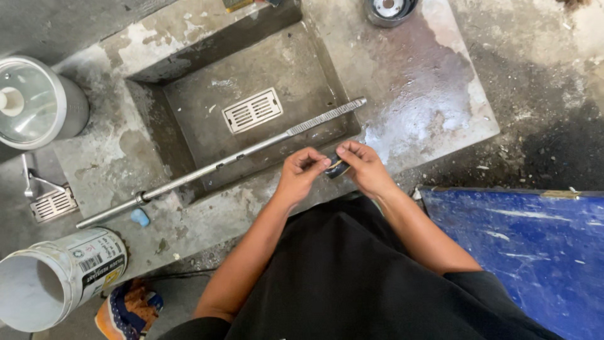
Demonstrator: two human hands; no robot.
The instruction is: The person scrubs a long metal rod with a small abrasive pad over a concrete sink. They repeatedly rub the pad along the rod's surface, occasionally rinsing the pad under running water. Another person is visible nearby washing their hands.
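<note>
My left hand point(301, 172) and my right hand point(362, 165) meet in front of me over the near rim of a concrete basin point(207, 47). Between their fingertips they pinch a small dark object with a yellow band point(335, 168); most of it is hidden by the fingers. A long metal rod point(220, 165) with a ridged far end lies slantwise across the basin, just beyond my hands. A rectangular metal drain grate point(253, 110) is set in the basin floor.
A lidded metal pot point(34, 104) stands at far left, with a second drain grate point(53, 204) below it. A white plastic bucket point(60, 277) lies on its side at bottom left near a small blue cap point(139, 217). A blue board point(522, 245) lies at right. A round metal part point(390, 9) sits at the top.
</note>
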